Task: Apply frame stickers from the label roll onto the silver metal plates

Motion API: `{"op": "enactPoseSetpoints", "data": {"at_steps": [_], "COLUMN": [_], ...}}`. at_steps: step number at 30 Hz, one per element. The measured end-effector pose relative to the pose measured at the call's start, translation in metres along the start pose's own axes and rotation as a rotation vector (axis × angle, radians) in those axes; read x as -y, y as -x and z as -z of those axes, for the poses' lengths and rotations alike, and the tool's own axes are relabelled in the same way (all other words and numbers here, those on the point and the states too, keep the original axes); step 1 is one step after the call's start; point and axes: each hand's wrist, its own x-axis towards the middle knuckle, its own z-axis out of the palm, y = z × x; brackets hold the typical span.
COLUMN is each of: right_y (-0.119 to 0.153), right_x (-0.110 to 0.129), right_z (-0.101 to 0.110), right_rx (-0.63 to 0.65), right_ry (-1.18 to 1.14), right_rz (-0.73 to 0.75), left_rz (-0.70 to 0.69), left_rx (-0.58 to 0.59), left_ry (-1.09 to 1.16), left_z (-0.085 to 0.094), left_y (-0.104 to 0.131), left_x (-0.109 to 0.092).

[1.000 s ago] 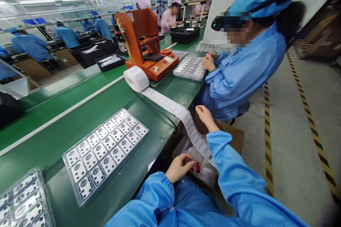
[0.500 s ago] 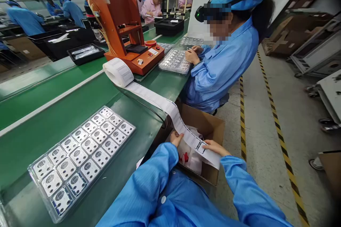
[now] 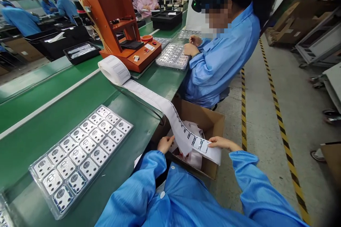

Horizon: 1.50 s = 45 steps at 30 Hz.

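Fingers of the left hand (image 3: 165, 144) and right hand (image 3: 222, 143) pinch the label strip (image 3: 186, 133) at lower centre, above the cardboard box (image 3: 210, 122). Strip runs up-left to the roll (image 3: 114, 70) on the green bench (image 3: 53, 120). Several label slots near the hands look empty, only outlines; most of the roll is unused. Tray of 20 metal parts (image 3: 82, 152) sits lower left, untouched.
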Motion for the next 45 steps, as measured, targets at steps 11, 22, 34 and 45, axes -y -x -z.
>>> {"op": "enactPoseSetpoints", "data": {"at_steps": [11,22,34,45], "right_y": [0.066,0.074,0.079,0.088], "right_x": [0.029,0.077,0.081,0.074], "right_z": [-0.021,-0.049,-0.056,-0.051], "right_rx": [-0.040,-0.249,-0.214,-0.248], "right_ry": [-0.167,-0.005,-0.021,-0.184], "right_rz": [0.196,0.417,0.419,0.403], "left_rz": [-0.425,-0.573,-0.425,-0.050], "left_rx": [0.202,0.059,0.019,0.196], "left_ry": [-0.110,-0.256,-0.095,0.576], "left_z": [-0.051,-0.062,-0.060,-0.065], "left_y": [0.056,0.065,0.069,0.063], "left_x": [-0.056,-0.084,-0.078,-0.032]}}
